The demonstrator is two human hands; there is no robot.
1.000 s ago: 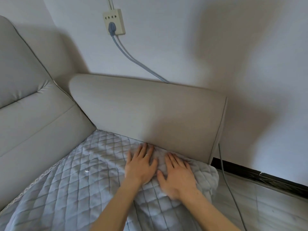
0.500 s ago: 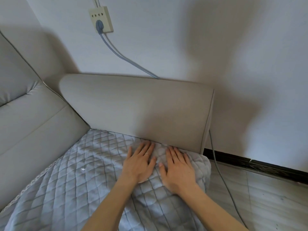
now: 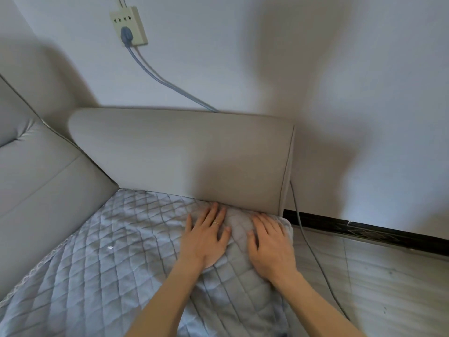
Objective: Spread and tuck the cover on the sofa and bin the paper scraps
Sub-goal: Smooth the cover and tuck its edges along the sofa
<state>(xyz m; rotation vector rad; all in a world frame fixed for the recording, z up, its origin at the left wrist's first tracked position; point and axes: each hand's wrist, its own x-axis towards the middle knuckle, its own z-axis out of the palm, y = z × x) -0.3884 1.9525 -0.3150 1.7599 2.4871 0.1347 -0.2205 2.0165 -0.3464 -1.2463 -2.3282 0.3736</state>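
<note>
Against armrest (image 3: 184,152): grey quilted cover (image 3: 102,259) bunched; left hand (image 3: 206,239), right hand (image 3: 269,249) fingers flat, splayed.

Two bare forearms are extended forward from the lower edge of the view, converging slightly towards the hands. The left hand (image 3: 206,237) is laid flat, palm down, with the fingers spread a little and pointed away from the body; a thin ring (image 3: 216,223) is worn on one finger. The thumb is held out to the right, towards the other hand. The right hand (image 3: 271,245) is placed just beside it, also palm down and flat, its fingers stretched forward and slightly parted, the thumb turned inward. Nothing is gripped by either hand. The wrists are held nearly straight, and no sleeves are seen.
</note>
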